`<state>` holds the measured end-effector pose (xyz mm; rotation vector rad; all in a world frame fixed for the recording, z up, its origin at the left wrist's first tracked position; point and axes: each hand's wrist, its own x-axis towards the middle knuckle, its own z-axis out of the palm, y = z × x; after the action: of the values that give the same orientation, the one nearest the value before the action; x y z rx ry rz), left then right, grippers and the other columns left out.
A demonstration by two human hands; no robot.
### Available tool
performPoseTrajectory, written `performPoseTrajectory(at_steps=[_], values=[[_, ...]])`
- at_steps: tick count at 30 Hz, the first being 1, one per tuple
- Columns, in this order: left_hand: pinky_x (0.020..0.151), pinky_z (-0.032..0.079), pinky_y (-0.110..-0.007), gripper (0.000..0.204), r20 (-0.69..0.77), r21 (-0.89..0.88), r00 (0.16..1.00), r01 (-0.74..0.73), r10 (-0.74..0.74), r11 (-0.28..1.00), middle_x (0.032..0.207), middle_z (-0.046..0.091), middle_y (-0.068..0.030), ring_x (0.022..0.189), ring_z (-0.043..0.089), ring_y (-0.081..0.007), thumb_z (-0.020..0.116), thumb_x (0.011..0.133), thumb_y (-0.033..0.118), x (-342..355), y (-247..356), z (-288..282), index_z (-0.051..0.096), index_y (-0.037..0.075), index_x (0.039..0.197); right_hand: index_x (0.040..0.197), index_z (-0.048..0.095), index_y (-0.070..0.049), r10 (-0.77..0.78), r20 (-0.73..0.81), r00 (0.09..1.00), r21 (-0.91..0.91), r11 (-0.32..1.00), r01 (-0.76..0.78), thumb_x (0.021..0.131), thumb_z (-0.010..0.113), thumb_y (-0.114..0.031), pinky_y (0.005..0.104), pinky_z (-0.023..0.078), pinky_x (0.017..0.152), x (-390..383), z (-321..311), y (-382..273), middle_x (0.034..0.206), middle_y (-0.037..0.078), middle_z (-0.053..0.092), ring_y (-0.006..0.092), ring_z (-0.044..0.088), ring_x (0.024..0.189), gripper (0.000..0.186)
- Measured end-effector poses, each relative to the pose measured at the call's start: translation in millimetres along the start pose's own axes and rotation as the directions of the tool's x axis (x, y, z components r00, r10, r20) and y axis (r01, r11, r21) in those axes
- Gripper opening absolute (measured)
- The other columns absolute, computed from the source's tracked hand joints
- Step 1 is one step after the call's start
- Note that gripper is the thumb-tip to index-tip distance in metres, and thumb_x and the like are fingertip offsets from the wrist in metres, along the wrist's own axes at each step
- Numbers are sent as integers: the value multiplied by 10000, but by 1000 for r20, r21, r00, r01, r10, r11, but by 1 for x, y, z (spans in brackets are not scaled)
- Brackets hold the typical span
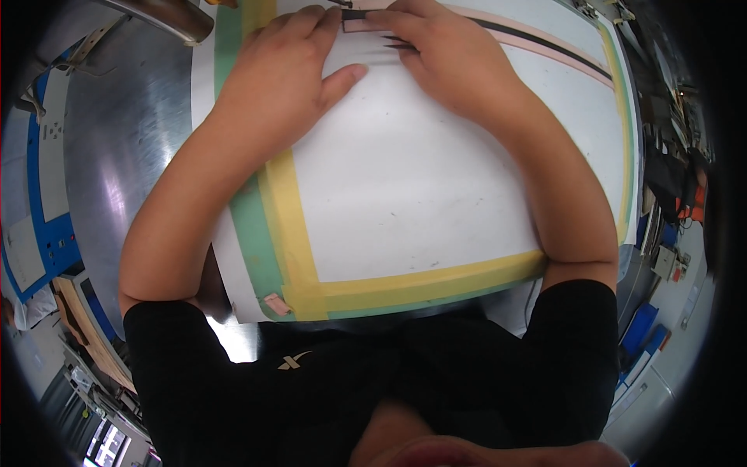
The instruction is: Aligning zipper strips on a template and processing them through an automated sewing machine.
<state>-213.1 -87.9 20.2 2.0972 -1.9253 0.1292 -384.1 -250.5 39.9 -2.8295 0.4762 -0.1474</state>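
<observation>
Left hand (284, 74): flat, palm down on the sheet (420, 179), fingers spread toward the strip (366, 21), thumb out to the side; clamped on nothing.
Right hand (443, 54): fingers bent, tips pressed on the strip's near end; whether anything is pinched, cannot tell.
Hands together: side by side, fingertips almost meeting at the far edge.
Strip: thin, pink with a dark line, under both sets of fingertips, running off beyond the right hand along the far edge.
Sheet: white, beneath both forearms, bordered with yellow tape (296, 226) and green tape (253, 233).
Worktop (128, 132): bare metal, left of the left hand.
Doing it well, as a judgement: left palm kept heavy to stop the sheet sliding; right fingertips pressing the strip down evenly, working outward from the end, along the border line, without lifting or wrinkling.
</observation>
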Motion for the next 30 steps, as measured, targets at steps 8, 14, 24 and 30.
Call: performPoseTrajectory(at_steps=[8,14,24,30], values=[[1148,469,-480,674,-1,32,1000,-5,5,999,1452,627,-242,1315,606,-424,685,1035,414,2,3,-2,570,-48,1512,1352,660,-8,-48,-57,997,-11,999,48,974,563,-96,480,612,851,-1,1,-2,1221,169,652,385,732,975,400],[1083,485,-479,616,-49,70,999,2,1,998,1381,664,-165,1276,629,-350,708,1006,410,3,4,3,626,-22,1437,1354,715,-98,-45,-122,991,-70,997,37,968,574,-42,467,602,862,-4,8,-2,1229,72,687,323,738,1034,414],[1017,495,-458,560,-76,106,997,-13,21,994,1377,674,-133,1248,643,-310,714,1004,371,0,16,6,639,21,1435,1328,707,-88,-97,-161,982,-164,984,70,967,575,-50,453,616,762,-6,7,-3,1195,61,694,317,760,940,385],[1107,472,-467,568,-76,93,997,33,-26,995,1434,638,-156,1311,615,-321,697,1017,362,-1,22,9,628,-1,1449,1368,701,-142,55,-92,994,-176,982,-70,933,624,-50,457,621,841,-23,-3,17,1316,29,703,325,749,1025,451]])
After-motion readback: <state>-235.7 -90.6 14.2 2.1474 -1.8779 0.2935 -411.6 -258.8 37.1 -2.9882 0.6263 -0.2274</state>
